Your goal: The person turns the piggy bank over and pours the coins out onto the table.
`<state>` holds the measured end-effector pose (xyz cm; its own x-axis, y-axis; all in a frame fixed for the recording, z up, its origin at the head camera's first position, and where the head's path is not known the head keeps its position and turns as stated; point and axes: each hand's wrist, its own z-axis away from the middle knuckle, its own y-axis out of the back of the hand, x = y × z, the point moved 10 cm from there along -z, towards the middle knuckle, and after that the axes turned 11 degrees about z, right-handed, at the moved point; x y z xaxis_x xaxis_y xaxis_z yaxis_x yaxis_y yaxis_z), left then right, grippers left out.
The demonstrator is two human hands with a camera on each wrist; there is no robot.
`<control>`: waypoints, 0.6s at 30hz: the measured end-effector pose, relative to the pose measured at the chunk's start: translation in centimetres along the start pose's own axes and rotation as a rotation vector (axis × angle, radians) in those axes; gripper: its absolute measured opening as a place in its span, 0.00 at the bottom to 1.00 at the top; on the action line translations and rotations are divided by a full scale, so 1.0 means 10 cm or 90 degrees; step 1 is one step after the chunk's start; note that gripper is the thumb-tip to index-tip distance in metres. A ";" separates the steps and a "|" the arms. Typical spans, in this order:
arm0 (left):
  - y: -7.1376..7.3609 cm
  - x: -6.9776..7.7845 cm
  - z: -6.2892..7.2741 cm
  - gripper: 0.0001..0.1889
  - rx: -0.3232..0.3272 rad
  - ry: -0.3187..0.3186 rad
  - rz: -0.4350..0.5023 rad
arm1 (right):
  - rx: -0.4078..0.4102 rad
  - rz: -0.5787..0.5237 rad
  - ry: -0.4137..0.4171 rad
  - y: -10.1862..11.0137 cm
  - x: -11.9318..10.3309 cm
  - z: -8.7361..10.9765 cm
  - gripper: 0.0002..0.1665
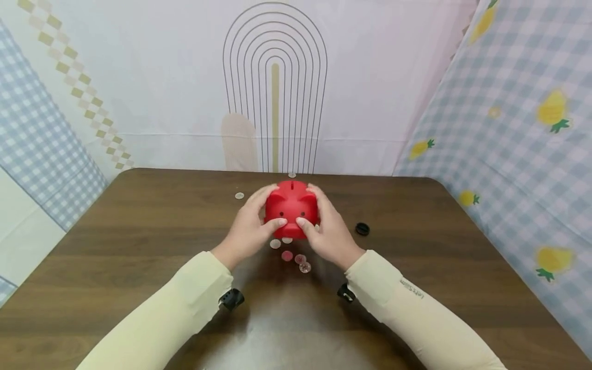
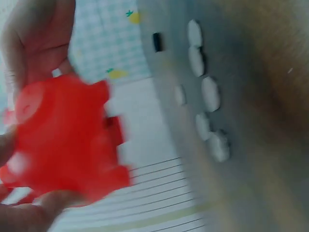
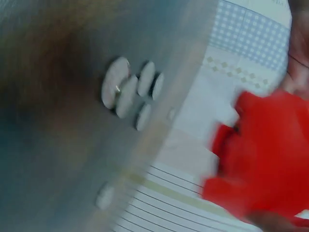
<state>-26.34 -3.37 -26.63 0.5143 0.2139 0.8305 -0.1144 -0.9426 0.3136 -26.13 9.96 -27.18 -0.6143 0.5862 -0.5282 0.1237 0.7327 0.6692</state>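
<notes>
A red piggy bank (image 1: 292, 200) is gripped between both hands, its face turned toward me and its coin slot on top. My left hand (image 1: 250, 221) holds its left side, with the thumb across the front by the snout. On the opposite side, my right hand (image 1: 330, 228) grips it in the same way. Both wrist views show the bank (image 2: 67, 140) raised off the table, feet pointing down at it. Several coins (image 1: 287, 256) lie on the table below and in front of the bank.
A small round black cap (image 1: 363, 229) lies to the right of the hands on the brown wooden table (image 1: 139, 221). One coin (image 1: 239, 196) sits further back on the left, another coin (image 1: 292, 175) at the back edge. Patterned cloths (image 1: 176, 77) hang behind and at the sides.
</notes>
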 end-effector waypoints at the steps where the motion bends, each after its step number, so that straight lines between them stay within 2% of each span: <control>1: 0.01 0.12 0.01 0.34 0.001 -0.053 -0.011 | 0.038 0.011 0.048 0.07 -0.08 0.01 0.40; 2: 0.01 0.22 0.02 0.34 0.001 -0.097 -0.020 | 0.071 0.020 0.089 0.14 -0.15 0.02 0.39; 3: 0.01 0.28 0.02 0.34 0.001 -0.121 -0.021 | 0.090 0.032 0.111 0.18 -0.19 0.02 0.39; 4: 0.01 0.29 0.00 0.34 -0.001 -0.126 -0.023 | 0.093 0.036 0.114 0.20 -0.21 0.01 0.39; 5: 0.01 0.26 -0.01 0.33 -0.005 -0.108 -0.026 | 0.077 0.033 0.094 0.18 -0.18 0.00 0.39; 6: 0.00 0.19 -0.03 0.33 -0.013 -0.073 -0.023 | 0.045 0.025 0.056 0.14 -0.13 -0.03 0.39; 9: -0.05 -0.17 -0.08 0.31 -0.030 0.087 0.013 | -0.078 0.011 -0.106 -0.07 0.14 -0.05 0.38; 10: -0.06 -0.27 -0.07 0.31 -0.036 0.129 0.019 | -0.109 0.008 -0.144 -0.12 0.20 -0.03 0.38; 12: -0.08 -0.35 -0.05 0.30 -0.043 0.170 0.036 | -0.139 0.007 -0.178 -0.16 0.25 -0.02 0.37; 13: -0.08 -0.33 -0.05 0.30 -0.039 0.167 0.037 | -0.135 0.008 -0.174 -0.15 0.24 -0.02 0.37; 15: -0.05 -0.20 -0.05 0.30 -0.026 0.114 0.045 | -0.090 0.010 -0.118 -0.06 0.13 -0.04 0.36; 18: 0.01 0.17 -0.03 0.32 -0.011 -0.036 0.027 | 0.034 0.016 0.033 0.18 -0.18 -0.03 0.38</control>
<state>-25.72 -3.05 -25.06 0.5562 0.1587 0.8158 -0.1513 -0.9459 0.2871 -24.97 10.09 -24.88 -0.6503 0.5864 -0.4829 0.1796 0.7363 0.6523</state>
